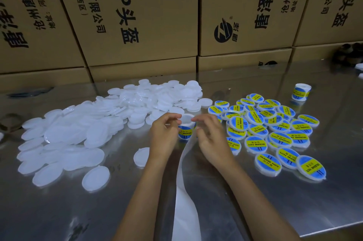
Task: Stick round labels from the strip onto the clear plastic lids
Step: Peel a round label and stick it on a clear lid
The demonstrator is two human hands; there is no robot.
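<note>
Far left we see a big heap of blank lids (94, 123), clear-white plastic, spread over the steel table (294, 211) from the left edge toward centre. Loose ones lie at the near edge of the heap, and one single lid (141, 156) sits just left of the left forearm, apart from the heap.

Centre: left hand (164, 135), fingers curled, tips at the left side of the label roll (186, 130). We read it as pinching the roll or a label on it; exact contact is blurred. The roll stands between both hands, white core on top, a blue-yellow label facing us.

A bare white backing strip (185, 191) runs from under the roll down between the forearms to the bottom edge of the view.

Right hand (209, 135), fingers bent, tips just beside the roll's right side. We cannot tell if it grips anything or only hovers; motion blur there.

Right: a pile of labelled lids (269, 129), blue and yellow stickers, overlapping, reaching toward the near right. The nearest ones lie just beside the right wrist.

Far right, behind the pile: a second label roll (301, 92), upright, well apart from the hands.

Behind all: stacked cardboard boxes (149, 15) with black print.
</note>
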